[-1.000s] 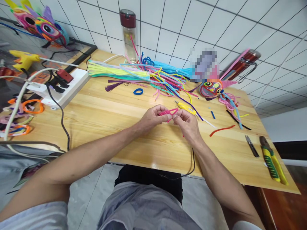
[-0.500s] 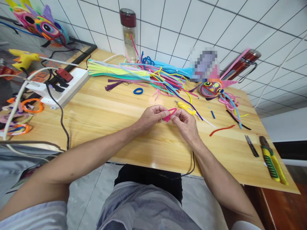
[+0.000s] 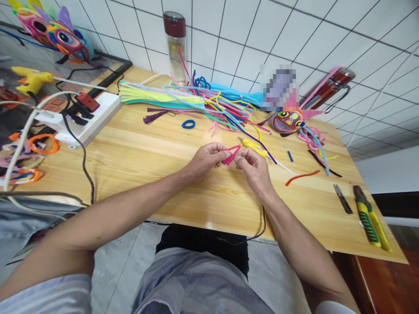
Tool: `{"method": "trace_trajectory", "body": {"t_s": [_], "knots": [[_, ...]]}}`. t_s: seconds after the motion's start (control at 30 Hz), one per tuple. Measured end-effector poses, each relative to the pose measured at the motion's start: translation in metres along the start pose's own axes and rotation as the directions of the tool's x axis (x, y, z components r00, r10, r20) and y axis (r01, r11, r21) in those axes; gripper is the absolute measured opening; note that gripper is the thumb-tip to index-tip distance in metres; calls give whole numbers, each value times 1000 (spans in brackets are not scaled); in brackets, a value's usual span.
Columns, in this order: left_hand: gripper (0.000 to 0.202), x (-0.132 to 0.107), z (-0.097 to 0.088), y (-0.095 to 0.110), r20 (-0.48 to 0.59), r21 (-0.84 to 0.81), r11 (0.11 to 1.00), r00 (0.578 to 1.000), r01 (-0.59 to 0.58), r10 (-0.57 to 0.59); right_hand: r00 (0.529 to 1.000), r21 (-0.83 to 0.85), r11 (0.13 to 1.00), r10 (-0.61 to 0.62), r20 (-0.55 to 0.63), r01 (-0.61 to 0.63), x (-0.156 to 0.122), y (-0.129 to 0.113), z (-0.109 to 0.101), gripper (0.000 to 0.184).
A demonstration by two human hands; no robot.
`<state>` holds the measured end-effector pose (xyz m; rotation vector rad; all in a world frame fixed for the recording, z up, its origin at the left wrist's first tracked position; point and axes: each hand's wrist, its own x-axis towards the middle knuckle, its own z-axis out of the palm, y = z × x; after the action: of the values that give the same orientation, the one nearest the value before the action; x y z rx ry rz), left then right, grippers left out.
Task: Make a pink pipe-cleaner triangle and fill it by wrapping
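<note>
Between my hands, above the middle of the table, is a pink pipe cleaner (image 3: 233,155) bent into a small pointed, folded shape. My left hand (image 3: 209,159) pinches its left side between thumb and fingers. At its right edge my right hand (image 3: 252,165) has thumb and index finger pressed together on the pink piece; the exact contact is partly hidden. Just behind the right hand lies a yellow pen-like tool (image 3: 254,146) with a metal tip. A blue pipe cleaner ring (image 3: 188,124) rests on the table farther left.
Bundles of coloured pipe cleaners (image 3: 163,97) lie along the wall near a bottle (image 3: 175,48). A decorated mask-like figure (image 3: 288,120) stands at back right. Pliers (image 3: 369,218) and small snips (image 3: 343,199) lie at right. A power strip (image 3: 94,117) with cables and a yellow glue gun (image 3: 31,80) are left.
My right hand's fingertips have shifted very slightly along the pink pipe cleaner, and more of its folded part shows. My left hand stays almost in place.
</note>
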<state>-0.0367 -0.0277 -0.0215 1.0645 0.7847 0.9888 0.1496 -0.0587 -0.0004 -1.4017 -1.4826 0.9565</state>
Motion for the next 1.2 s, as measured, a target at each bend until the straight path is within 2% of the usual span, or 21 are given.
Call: {"method": "trace_trajectory", "body": {"t_s": [0.23, 0.5, 0.83, 0.9, 0.97, 1.03, 1.07, 1.13, 1.2], "knots": [[42, 0, 1, 1, -9, -10, 1000, 1000, -11, 11, 999, -8, 1000, 19, -27, -20, 1, 1, 0, 26], [40, 1, 1, -1, -15, -32, 999, 1000, -16, 15, 1000, 21, 1000, -7, 10, 7, 0, 1, 2, 25], [41, -1, 0, -1, 32, 13, 1000, 999, -14, 14, 1000, 25, 1000, 4, -2, -4, 0, 2, 3, 22], [42, -2, 1, -1, 29, 39, 999, 999, -35, 34, 1000, 28, 1000, 8, 4, -8, 0, 1, 2, 23], [42, -4, 1, -1, -11, 109, 989, 994, -104, 106, 1000, 52, 998, 28, 14, -28, 0, 0, 2, 21], [42, -7, 1, 0, -44, 264, 936, 967, -233, 253, 998, 100, 993, 55, 12, -56, 1, 0, 2, 18], [43, -8, 1, 0, -32, 361, 879, 938, -311, 345, 998, 129, 989, 69, 5, -69, 1, 0, 2, 16], [46, -10, 1, -1, 59, 526, 718, 861, -456, 504, 996, 189, 978, 92, -9, -89, 2, 0, 3, 13], [49, -10, 1, -4, 170, 618, 571, 801, -541, 574, 994, 244, 964, 111, -5, -106, 2, -1, 3, 13]]}}
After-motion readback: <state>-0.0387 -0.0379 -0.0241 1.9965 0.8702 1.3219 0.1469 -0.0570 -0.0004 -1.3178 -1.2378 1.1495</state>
